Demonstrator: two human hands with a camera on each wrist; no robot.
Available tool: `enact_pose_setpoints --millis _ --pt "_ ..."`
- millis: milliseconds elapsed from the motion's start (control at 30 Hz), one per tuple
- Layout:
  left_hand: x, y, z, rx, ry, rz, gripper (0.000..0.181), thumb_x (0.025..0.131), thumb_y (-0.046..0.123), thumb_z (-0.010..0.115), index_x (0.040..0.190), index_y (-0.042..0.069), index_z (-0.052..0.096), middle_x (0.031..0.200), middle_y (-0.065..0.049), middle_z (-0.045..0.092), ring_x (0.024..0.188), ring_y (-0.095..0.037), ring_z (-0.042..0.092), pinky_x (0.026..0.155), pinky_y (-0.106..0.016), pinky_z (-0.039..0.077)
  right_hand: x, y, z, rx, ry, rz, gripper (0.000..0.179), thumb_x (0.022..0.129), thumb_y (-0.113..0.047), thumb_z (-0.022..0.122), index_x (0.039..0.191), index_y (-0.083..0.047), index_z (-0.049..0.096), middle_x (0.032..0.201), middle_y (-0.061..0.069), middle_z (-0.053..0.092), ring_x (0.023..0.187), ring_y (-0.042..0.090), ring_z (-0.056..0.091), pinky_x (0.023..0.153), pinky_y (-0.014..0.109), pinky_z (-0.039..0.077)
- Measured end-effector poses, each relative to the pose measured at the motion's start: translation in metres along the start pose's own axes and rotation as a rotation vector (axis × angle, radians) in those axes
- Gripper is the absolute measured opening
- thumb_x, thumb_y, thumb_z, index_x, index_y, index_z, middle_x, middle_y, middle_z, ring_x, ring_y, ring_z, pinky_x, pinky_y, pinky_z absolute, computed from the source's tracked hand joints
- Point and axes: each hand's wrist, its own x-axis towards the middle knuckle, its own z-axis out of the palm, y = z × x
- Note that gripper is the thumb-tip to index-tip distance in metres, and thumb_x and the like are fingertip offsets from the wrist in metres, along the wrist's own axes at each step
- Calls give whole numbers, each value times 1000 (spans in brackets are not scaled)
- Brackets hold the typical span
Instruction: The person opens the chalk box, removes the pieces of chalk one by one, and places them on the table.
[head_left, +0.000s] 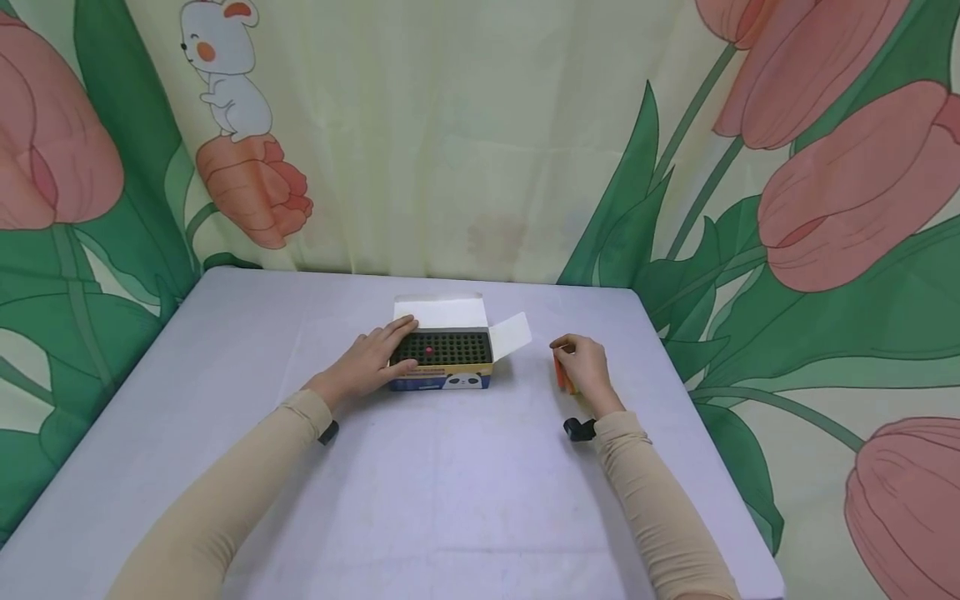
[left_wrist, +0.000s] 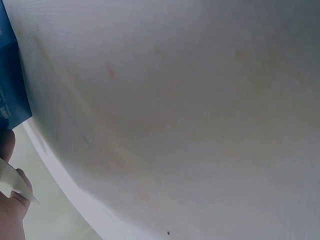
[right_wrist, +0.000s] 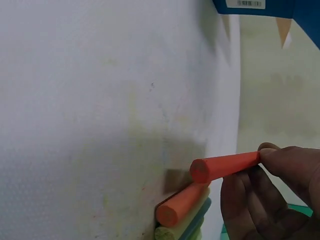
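Note:
A cardboard box with a panda picture stands with its lid flaps up, and inside it is a dark holder with rows of round holes. One red chalk end shows in a hole. My left hand rests on the box's left side, thumb at the front. In the left wrist view, the hand is only partly visible beside the blue box side. Right of the box, my right hand pinches an orange-red chalk stick by one end. Just below it lies another orange chalk.
Beside that orange chalk lie yellowish and bluish chalk sticks, partly cut off by the frame. A white side flap sticks out to the box's right. The white-covered table ends at a patterned curtain behind.

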Motion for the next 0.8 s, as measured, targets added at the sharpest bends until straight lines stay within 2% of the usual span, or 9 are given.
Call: enact_pose_setpoints --millis 167,367,567,800 --pt "1 0 0 -5 -8 -3 84 103 67 43 168 21 17 174 -3 16 146 -40 40 113 -70 30 0 8 1 -18 1 -4 19 101 -13 64 112 -6 78 114 16 74 108 33 64 97 47 50" --pt "1 0 0 -4 -1 -3 83 103 66 44 168 21 18 174 -3 16 146 -40 40 112 -71 29 1 11 4 -16 -4 13 19 101 -15 65 111 -7 80 114 16 73 106 32 63 96 47 50" --pt "2 1 2 -3 -7 1 82 104 64 45 168 21 17 174 -3 16 145 -41 40 112 -71 30 3 15 7 -61 -9 44 19 101 -16 66 112 -8 80 119 16 73 110 32 61 101 48 48" --pt "2 0 2 -6 3 2 83 104 66 44 168 21 17 174 -3 16 144 -41 41 111 -70 31 2 21 7 -83 -21 29 17 100 -11 66 108 -8 81 123 19 71 112 33 62 94 46 52"
